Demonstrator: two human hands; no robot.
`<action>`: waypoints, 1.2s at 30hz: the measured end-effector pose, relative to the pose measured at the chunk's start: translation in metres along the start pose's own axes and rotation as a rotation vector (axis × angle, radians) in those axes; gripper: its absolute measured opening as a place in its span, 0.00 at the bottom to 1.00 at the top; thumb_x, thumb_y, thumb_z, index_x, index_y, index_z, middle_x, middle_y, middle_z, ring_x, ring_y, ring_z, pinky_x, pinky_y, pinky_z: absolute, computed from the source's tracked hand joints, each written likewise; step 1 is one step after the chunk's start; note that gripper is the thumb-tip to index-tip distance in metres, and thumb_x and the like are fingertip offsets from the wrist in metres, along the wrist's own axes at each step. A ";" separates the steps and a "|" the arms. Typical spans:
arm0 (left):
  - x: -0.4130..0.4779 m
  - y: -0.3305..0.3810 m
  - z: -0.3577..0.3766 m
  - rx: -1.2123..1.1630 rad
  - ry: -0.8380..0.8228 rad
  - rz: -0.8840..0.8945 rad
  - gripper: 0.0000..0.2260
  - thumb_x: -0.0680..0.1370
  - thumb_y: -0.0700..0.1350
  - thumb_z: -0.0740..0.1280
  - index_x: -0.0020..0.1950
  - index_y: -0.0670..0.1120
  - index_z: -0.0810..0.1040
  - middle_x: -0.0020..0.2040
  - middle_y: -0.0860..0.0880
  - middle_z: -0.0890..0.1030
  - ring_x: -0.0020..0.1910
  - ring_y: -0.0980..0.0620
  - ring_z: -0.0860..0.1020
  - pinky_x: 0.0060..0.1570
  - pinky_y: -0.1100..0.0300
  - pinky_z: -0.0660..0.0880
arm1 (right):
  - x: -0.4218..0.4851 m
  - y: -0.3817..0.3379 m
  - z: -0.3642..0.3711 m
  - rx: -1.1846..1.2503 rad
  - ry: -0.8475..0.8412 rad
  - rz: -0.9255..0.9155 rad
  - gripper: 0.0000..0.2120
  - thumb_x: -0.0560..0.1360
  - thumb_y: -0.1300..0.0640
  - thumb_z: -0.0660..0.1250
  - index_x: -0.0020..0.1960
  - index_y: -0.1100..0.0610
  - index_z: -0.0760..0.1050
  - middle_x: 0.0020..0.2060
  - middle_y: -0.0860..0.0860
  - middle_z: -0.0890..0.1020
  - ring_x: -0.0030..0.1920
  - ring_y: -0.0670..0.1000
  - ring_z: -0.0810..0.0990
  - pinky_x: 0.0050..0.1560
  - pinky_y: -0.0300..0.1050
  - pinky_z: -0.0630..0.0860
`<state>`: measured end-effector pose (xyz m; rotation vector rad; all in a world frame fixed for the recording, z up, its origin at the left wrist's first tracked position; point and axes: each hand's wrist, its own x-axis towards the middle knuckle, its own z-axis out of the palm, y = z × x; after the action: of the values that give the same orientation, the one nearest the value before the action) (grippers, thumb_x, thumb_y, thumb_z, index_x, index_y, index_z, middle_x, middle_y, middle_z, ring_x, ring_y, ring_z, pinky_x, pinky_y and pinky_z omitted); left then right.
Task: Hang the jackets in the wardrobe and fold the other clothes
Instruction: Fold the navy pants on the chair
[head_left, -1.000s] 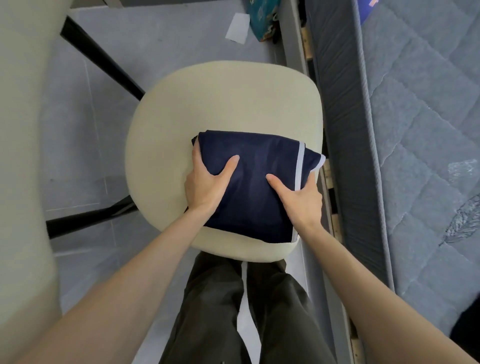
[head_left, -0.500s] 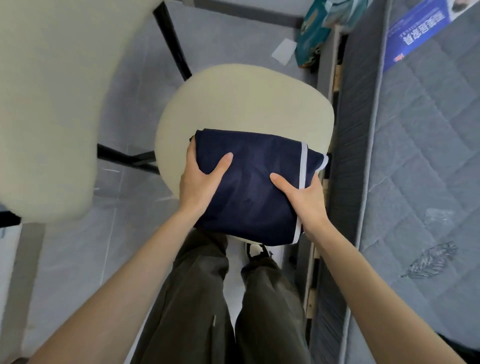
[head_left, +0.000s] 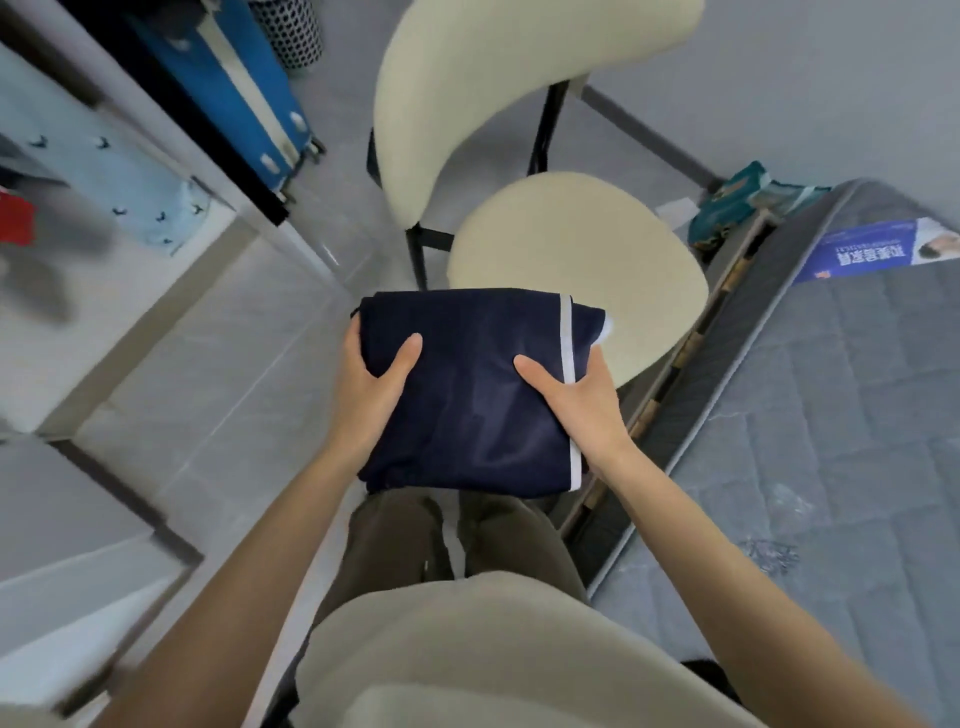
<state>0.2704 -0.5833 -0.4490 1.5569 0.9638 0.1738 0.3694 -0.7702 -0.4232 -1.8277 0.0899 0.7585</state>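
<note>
At my far left stood a shelf (head_left: 171, 291) with a pale blue cloth (head_left: 130, 171) on it, well apart from my load. My left hand (head_left: 369, 384) gripped the left edge of the folded navy garment (head_left: 478, 395), thumb on top, the other fingers hidden beneath. The bundle hung level between my palms, its longer side running hand to hand, its white stripe (head_left: 567, 364) pointing away from me. My right hand (head_left: 582, 400) clamped the striped edge the same way. Only its far right corner overlapped the chair seat (head_left: 582, 244); I could not tell whether it touched. The mattress (head_left: 831, 415) lay near on the right. I judged that neither hand was nearer either resting place, so both would have to carry it sideways together.
</note>
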 end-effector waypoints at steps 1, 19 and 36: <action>-0.008 0.001 -0.017 -0.010 0.033 -0.010 0.32 0.74 0.58 0.69 0.74 0.54 0.61 0.63 0.60 0.72 0.57 0.63 0.73 0.50 0.71 0.70 | -0.009 -0.008 0.012 -0.022 -0.035 -0.014 0.24 0.71 0.45 0.73 0.63 0.47 0.68 0.54 0.44 0.80 0.53 0.46 0.80 0.54 0.46 0.78; -0.138 0.029 -0.388 -0.059 0.602 0.175 0.22 0.79 0.57 0.61 0.72 0.53 0.64 0.61 0.59 0.75 0.59 0.59 0.74 0.60 0.62 0.69 | -0.179 -0.151 0.310 -0.148 -0.607 -0.346 0.25 0.75 0.52 0.69 0.68 0.50 0.62 0.57 0.44 0.78 0.55 0.45 0.79 0.54 0.43 0.77; -0.106 0.288 -0.650 -0.084 0.895 0.679 0.22 0.78 0.56 0.64 0.69 0.49 0.66 0.55 0.61 0.74 0.55 0.59 0.76 0.55 0.59 0.74 | -0.242 -0.492 0.483 -0.052 -0.644 -0.966 0.29 0.73 0.44 0.70 0.63 0.54 0.58 0.60 0.49 0.74 0.57 0.50 0.77 0.56 0.47 0.77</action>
<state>-0.0561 -0.1390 0.0124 1.6858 1.0159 1.4612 0.1610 -0.2259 0.0172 -1.3422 -1.1489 0.5870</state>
